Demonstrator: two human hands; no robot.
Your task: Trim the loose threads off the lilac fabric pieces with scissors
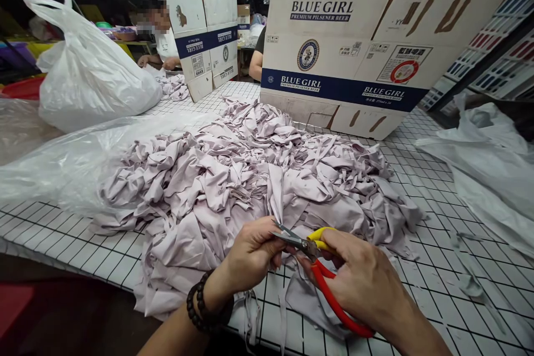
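Observation:
My right hand (359,272) grips a pair of scissors (311,247) with one yellow and one red handle. The blades are parted and point left, right at the fingertips of my left hand (255,247). Those fingers pinch the end of a pale lilac fabric strip (275,192) that runs up onto the heap. A dark beaded bracelet circles my left wrist. Behind both hands spreads a large pile of pale lilac fabric pieces (208,178). Another fabric piece (312,300) lies beneath my right hand, with thin strips hanging near the table edge.
Cardboard beer-box panels (334,55) stand behind the pile, with a smaller folded panel (206,47) farther left. A full white plastic bag (95,78) and clear plastic sheeting (83,161) lie left. White bags (496,161) rest right on the grid-patterned table (421,178). Two people sit beyond.

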